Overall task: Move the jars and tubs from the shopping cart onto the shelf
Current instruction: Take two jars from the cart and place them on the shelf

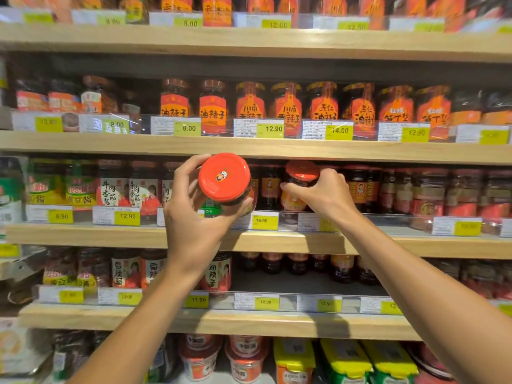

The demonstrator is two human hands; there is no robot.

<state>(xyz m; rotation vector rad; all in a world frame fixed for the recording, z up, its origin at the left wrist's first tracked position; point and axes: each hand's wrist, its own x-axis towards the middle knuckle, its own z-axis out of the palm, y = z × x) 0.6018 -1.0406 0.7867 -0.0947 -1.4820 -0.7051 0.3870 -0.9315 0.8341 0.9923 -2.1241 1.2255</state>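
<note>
My left hand (191, 214) grips a dark jar with a red lid (224, 177), tilted so the lid faces me, in front of the third wooden shelf (110, 236). My right hand (324, 192) holds a second red-lidded jar (302, 173) at the front of that same shelf, just behind the clear price rail, next to other dark jars with red lids (357, 187). The shopping cart is out of view.
Wooden shelves above and below are packed with jars of chilli sauce (285, 106) and tubs (199, 356), with yellow price tags (264, 221) along clear rails. A gap with bare shelf (304, 284) lies on the shelf below, behind the rail.
</note>
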